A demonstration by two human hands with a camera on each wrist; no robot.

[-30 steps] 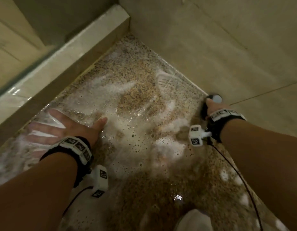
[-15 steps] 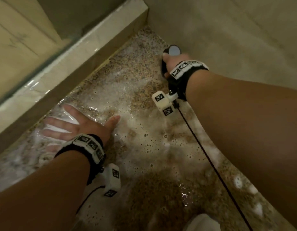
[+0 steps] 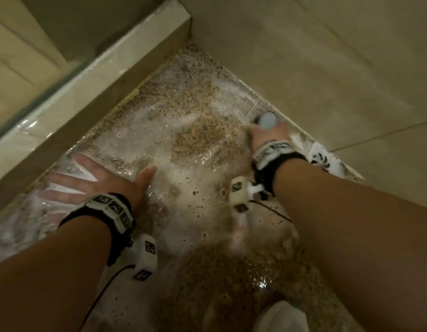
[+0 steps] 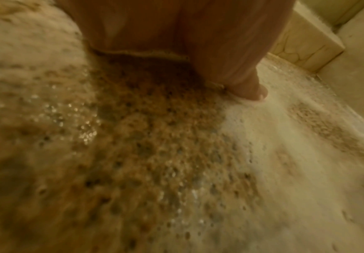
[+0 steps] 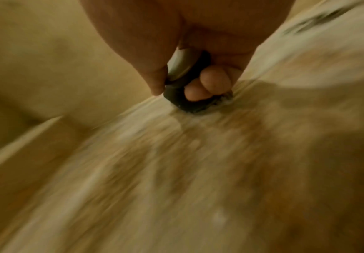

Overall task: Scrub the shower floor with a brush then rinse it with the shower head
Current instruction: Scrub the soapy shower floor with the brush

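1. Brush (image 3: 265, 121): dark body, pale rounded top, in my right hand (image 3: 267, 136) at about 2 o'clock of the head view, down on the shower floor (image 3: 198, 130) just beside the foot of the wall (image 3: 315, 68). The wrist view shows it touching the wet surface; that picture is blurred.
2. My right hand: fingers (image 5: 214, 77) curled through the brush's dark loop handle (image 5: 189, 102), thumb down the other side, a firm grip.
3. My left hand (image 3: 99, 178): spread flat, palm down on the foamy floor at 9 o'clock, holding nothing; thumb (image 3: 146, 172) pointing toward the centre.
4. Shower floor: speckled brown pebble finish, covered in foam and bubbles; a barer patch at centre between my two hands.
5. Edges: raised pale kerb (image 3: 92, 87) running from 8 to 12 o'clock, just beside my left fingers; wall from 12 to 4 o'clock; they meet in a corner at 12.
6. Open room: the stretch of floor between both hands and up to that corner.
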